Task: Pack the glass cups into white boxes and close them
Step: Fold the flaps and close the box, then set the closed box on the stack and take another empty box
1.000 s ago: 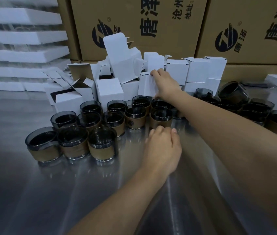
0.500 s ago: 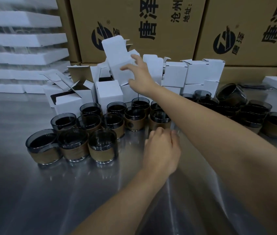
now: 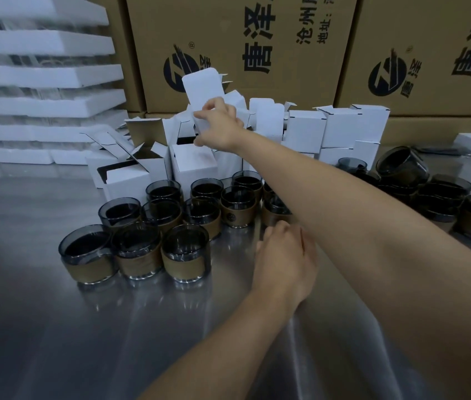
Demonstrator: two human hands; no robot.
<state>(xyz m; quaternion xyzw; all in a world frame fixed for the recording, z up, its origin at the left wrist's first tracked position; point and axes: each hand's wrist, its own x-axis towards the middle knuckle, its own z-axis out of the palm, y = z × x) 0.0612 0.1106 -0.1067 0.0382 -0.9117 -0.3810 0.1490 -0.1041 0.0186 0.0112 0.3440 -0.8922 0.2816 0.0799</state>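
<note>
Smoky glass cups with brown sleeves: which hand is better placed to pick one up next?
Left. The left hand lies beside the smoky glass cups on the metal table; the right hand is far back, gripping a white cardboard box with its flap raised.

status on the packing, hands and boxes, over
Right hand pinching a white box, flap up, at the pile. Left hand low beside the glass cups, holding nothing. Right forearm crosses above some cups.

A shiny steel counter [image 3: 55, 342] is seen, streaked with reflected light. It is backed by brown cartons [image 3: 257, 39] printed with black logos and characters. White foam trays [image 3: 41, 76] are stacked at the left.
</note>
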